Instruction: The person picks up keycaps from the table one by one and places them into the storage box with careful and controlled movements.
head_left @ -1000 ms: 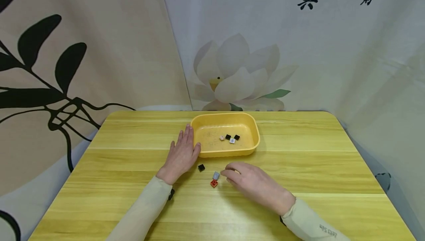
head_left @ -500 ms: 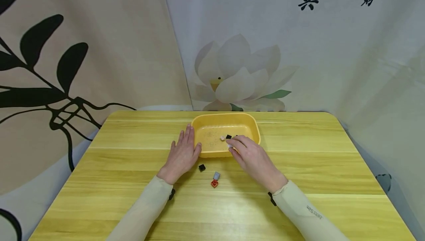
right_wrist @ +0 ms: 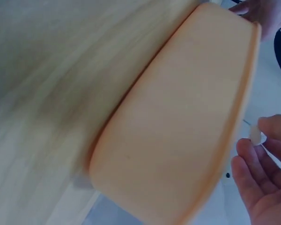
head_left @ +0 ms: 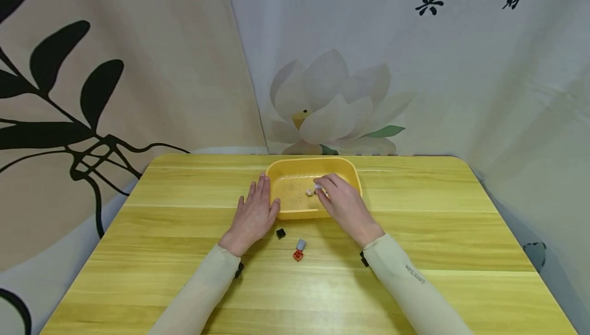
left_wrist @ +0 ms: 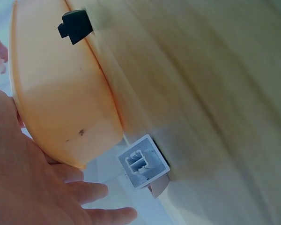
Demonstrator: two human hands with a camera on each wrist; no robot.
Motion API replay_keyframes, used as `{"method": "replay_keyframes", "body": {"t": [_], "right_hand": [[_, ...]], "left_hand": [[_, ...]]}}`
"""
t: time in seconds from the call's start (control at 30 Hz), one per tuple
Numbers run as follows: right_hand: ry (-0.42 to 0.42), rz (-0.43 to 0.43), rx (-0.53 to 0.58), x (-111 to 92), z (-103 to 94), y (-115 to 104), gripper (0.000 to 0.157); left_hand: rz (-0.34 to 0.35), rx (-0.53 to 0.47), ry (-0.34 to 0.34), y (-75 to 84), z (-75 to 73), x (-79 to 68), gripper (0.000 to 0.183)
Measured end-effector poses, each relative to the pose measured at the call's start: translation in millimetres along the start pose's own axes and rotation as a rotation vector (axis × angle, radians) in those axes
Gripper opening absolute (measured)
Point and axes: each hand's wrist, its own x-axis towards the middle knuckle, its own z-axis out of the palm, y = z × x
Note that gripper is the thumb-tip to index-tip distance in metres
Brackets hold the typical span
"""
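Note:
My left hand (head_left: 251,214) lies with straight fingers against the left wall of the yellow tray (head_left: 286,214). Over the tray, my right hand (head_left: 345,207) pinches a small white keycap (head_left: 317,186) between thumb and fingertips, also seen in the right wrist view as a pale keycap (right_wrist: 255,135). A small whitish piece (head_left: 309,192) lies in the tray left of those fingertips; other pieces there are hidden by the hand. In front of the tray lie a black keycap (head_left: 280,233), a grey-blue keycap (head_left: 301,244) and a red keycap (head_left: 298,255).
In the left wrist view, a hollow pale keycap (left_wrist: 143,161) lies underside showing, near the left fingers. The wooden table (head_left: 415,212) ends at a back edge before a printed curtain (head_left: 461,94).
My right hand has moved from beside the grey-blue keycap up over the tray and further in, a white keycap between its fingertips. My left hand has stayed at the tray's left wall.

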Motion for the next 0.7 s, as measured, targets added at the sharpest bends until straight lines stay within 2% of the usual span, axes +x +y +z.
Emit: {"method": "replay_keyframes", "body": {"t": [0.33,0.7], "right_hand": [[-0.057,0.080,-0.002,8.0,18.9,10.4,0.019],[-0.305,0.282,-0.031,21.0,24.7,13.3,0.008]], "left_hand": [[-0.004,0.000,-0.009,-0.7,0.6,-0.3,0.070],[-0.004,0.010,-0.017,0.1,0.0,0.8,0.070]]}}
